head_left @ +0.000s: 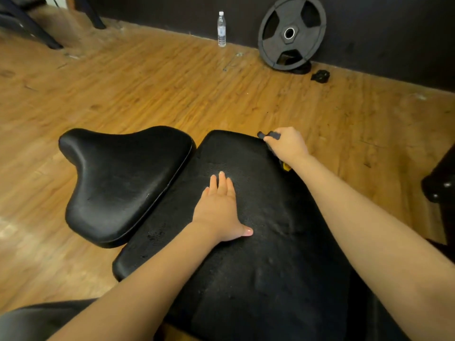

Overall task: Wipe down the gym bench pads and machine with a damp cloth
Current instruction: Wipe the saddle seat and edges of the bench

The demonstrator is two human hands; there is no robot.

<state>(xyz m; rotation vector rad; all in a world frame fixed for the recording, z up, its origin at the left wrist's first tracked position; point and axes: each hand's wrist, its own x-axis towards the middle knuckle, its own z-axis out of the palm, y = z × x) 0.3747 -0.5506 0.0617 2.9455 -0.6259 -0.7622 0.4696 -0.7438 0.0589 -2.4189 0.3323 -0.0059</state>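
Bench pads fill the lower middle of our view: the long back pad (258, 242) runs from our lap toward the wooden floor (147, 82), and the saddle-shaped seat pad (123, 183) sits just beside its far left edge, a narrow gap between them. We have our left hand (221, 207) pressed flat on the back pad, fingers straight and together, thumb splayed out to the right, gripping nothing. Our right hand (286, 145) is over at the pad's far right corner, fist curled tight around a dark object (268, 135) with a dark bit poking out on the left and a yellow bit showing under the wrist; we cannot tell what it is. The back pad's surface looks speckled and dull beside the shinier seat. Well beyond, a water bottle (221, 29) stands upright by the dark wall (172, 11), and a weight plate (291, 33) leans against that wall to its right.
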